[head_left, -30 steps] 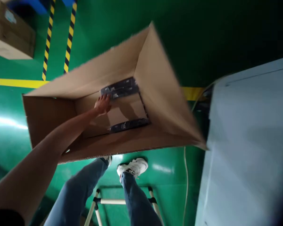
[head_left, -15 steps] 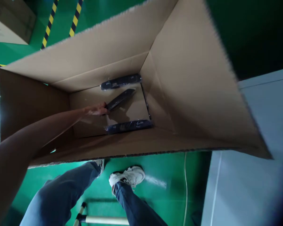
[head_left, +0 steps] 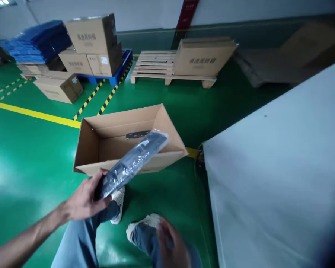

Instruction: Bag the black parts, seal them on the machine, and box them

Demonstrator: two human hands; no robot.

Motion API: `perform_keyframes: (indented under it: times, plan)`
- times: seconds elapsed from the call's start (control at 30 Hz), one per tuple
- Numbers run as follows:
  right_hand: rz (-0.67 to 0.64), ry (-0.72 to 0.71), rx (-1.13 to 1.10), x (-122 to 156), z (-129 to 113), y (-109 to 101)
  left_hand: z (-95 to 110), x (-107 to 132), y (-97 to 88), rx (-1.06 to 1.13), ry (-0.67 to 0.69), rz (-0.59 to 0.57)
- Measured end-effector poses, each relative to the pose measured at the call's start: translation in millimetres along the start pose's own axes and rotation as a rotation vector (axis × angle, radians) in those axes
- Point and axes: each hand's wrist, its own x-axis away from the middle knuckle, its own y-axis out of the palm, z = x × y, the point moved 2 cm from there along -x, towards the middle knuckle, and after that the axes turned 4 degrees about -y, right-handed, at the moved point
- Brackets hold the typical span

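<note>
My left hand [head_left: 85, 197] grips one end of a long dark part in clear plastic wrap [head_left: 135, 160], lifted above the near wall of an open cardboard box [head_left: 111, 149]. The wrapped part slants up to the right, its far end over the box. Inside, another dark wrapped piece [head_left: 136, 134] lies along the far wall; the held part hides some of the box floor. Low in the view, over my leg, is my right hand [head_left: 173, 245], smeared by motion, so its fingers cannot be made out clearly.
A large pale grey panel surface [head_left: 273, 167] fills the right side. Behind the box stand a wooden pallet [head_left: 153, 67] with a carton [head_left: 201, 59], stacked cartons [head_left: 89, 37] and blue sheets [head_left: 44, 39]. Yellow tape [head_left: 36, 114] marks the green floor.
My left hand has lifted the wrapped part from the box floor up past the near wall. The view has risen and tilted back, and my right hand has come into view.
</note>
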Motion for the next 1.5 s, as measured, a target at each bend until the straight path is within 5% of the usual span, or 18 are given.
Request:
perform_keyframes:
  times: [0.17, 0.27, 0.37, 0.47, 0.67, 0.87, 1.07, 1.5]
  plan:
    - [-0.042, -0.013, -0.639, 21, -107, 30, -1, 132, 77.2, -0.028, -0.066, 0.079]
    - [0.059, 0.124, -0.569, 48, -134, 29, -5, 186, 98.9, 0.033, -0.177, 0.048]
    - [0.092, 0.21, -0.471, 77, -142, 22, -6, 211, 99.0, 0.259, -0.216, -0.077]
    - [0.046, 0.267, -0.463, 98, -145, 18, -1, 213, 92.7, 0.597, -0.261, -0.21]
    - [-0.132, 0.182, -0.468, 108, -160, 13, 23, 208, 107.3, 1.055, -0.589, -0.46]
    - [-0.029, 0.0, -0.388, 119, -162, 5, 37, 194, 100.0, 1.231, -0.651, -0.104]
    - [-0.063, -0.223, -0.131, 142, -181, -1, 38, 183, 82.7, 1.193, -0.544, 0.214]
    - [0.016, -0.405, 0.089, 133, -185, 7, 39, 187, 91.0, 1.012, -0.362, 0.391]
